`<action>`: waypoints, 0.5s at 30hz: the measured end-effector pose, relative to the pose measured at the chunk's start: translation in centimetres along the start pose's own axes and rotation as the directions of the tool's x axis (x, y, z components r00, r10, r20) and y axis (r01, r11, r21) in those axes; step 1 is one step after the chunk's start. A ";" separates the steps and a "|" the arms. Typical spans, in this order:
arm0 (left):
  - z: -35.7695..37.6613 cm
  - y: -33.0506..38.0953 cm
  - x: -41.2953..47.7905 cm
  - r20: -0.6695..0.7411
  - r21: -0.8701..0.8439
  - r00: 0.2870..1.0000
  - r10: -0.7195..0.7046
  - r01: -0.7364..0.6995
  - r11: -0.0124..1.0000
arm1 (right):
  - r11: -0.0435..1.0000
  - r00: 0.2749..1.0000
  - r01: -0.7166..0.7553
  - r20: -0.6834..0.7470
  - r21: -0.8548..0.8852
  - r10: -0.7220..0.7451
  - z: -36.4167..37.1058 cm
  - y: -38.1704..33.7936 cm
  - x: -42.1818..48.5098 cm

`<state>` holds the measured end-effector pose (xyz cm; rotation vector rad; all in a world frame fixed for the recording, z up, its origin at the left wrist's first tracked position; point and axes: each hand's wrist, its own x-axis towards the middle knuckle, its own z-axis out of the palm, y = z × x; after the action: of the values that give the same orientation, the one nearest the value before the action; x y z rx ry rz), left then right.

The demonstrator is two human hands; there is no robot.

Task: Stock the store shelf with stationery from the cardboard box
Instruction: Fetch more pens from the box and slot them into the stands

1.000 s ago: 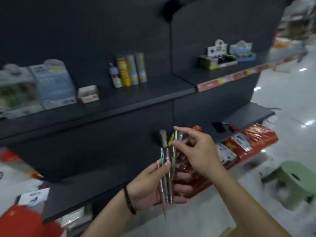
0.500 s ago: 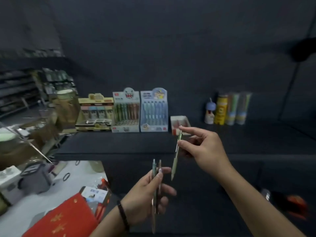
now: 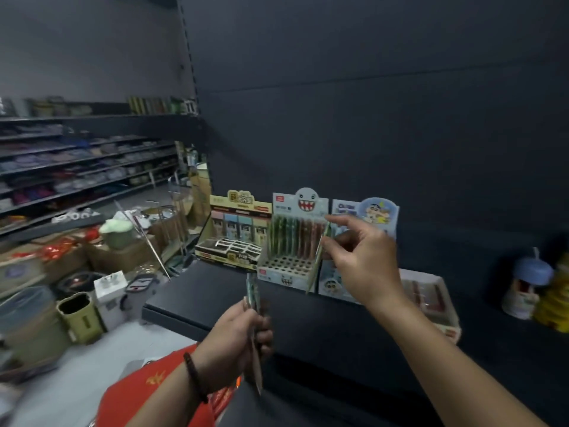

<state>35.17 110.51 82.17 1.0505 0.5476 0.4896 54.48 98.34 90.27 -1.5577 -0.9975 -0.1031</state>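
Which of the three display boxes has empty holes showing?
The middle display box, topped by a toothy cartoon face; its front rows of holes stand empty.

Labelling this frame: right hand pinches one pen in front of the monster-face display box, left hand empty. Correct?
No: the head view shows the left hand gripping several pens. The rest holds: the right hand pinches one pen in front of the monster-face display box.
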 end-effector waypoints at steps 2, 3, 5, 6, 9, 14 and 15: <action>-1.3 0.9 1.8 0.030 0.022 0.997 0.068 -0.068 0.997 | 1.000 1.000 0.007 0.015 -0.027 -0.006 2.6 0.9 1.8; -1.8 1.4 2.8 0.050 0.001 0.994 0.101 -0.101 0.995 | 0.999 1.000 0.015 0.015 -0.051 -0.014 3.8 1.3 2.5; -3.0 2.6 4.7 0.061 -0.030 0.989 0.138 -0.137 0.990 | 0.994 1.000 0.030 -0.003 -0.108 -0.031 6.2 2.0 3.6; -3.7 3.2 5.8 0.056 -0.029 0.988 0.147 -0.146 0.989 | 0.991 0.999 0.031 -0.017 -0.128 -0.034 7.3 2.3 4.1; -5.8 4.6 9.1 0.083 -0.085 0.984 0.155 -0.148 0.985 | 0.982 0.998 0.008 -0.058 -0.187 -0.019 10.3 3.0 5.3; -8.7 6.4 14.4 0.243 -0.079 0.958 0.151 -0.135 0.988 | 0.962 0.993 -0.046 -0.121 -0.268 0.014 14.6 4.3 7.2; -9.0 6.6 15.1 0.270 -0.081 0.950 0.157 -0.140 0.987 | 0.959 0.992 -0.053 -0.124 -0.277 0.019 15.2 4.6 7.5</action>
<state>40.31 128.60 81.84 1.0847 0.2059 0.4787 55.13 115.58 86.93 -1.8039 -0.8861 -0.3213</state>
